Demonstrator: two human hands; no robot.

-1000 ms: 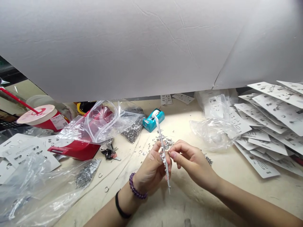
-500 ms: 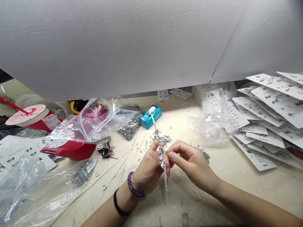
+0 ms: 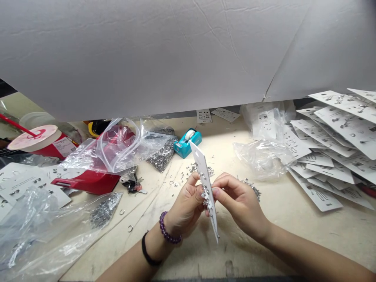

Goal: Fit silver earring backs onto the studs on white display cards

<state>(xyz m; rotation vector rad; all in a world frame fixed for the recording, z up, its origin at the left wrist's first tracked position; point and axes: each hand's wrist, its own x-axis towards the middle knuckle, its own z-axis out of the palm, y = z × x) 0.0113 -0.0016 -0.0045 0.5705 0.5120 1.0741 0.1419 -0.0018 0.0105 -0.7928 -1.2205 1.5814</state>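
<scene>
A white earring card [image 3: 202, 163] with small silvery earrings stands nearly edge-on in front of me. My left hand [image 3: 189, 201] grips it around the middle, thumb on the earring side. Against the card's other face, my right hand [image 3: 239, 201] is closed in a pinch; whatever lies between its fingertips is hidden. Just beyond the card lies a loose pile of small silver pieces [image 3: 192, 169], and a second small pile [image 3: 253, 189] shows behind my right hand.
A teal tape dispenser [image 3: 188, 143] stands further back. Stacked earring cards [image 3: 331, 168] and a clear plastic bag [image 3: 261, 158] lie to the right. On the left are bags of metal pieces [image 3: 161, 154], keys [image 3: 132, 181], a red pouch [image 3: 88, 182] and a drink cup [image 3: 48, 143].
The card has turned slightly, so more of its earring face shows, and its lower end has shifted right. Both hands stay at it, the right still pinching.
</scene>
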